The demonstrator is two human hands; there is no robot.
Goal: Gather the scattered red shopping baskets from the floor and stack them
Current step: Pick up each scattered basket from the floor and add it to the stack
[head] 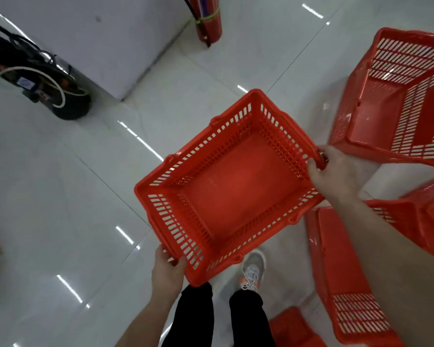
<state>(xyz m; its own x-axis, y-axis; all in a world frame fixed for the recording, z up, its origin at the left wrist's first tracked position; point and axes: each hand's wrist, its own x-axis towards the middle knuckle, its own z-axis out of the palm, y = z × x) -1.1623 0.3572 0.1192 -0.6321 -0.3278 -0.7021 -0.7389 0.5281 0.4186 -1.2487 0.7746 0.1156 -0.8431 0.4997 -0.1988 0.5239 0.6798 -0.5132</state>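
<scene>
**Both hands closed on opposite ends**

My left hand [168,267] is low and near my body, thumb on top and fingers curled under the edge it grips. My right hand [332,171] reaches further forward, fingers wrapped over the far end, forearm bare and stretched out on a slant. Both arms are extended downward, wrists slightly bent.
</scene>
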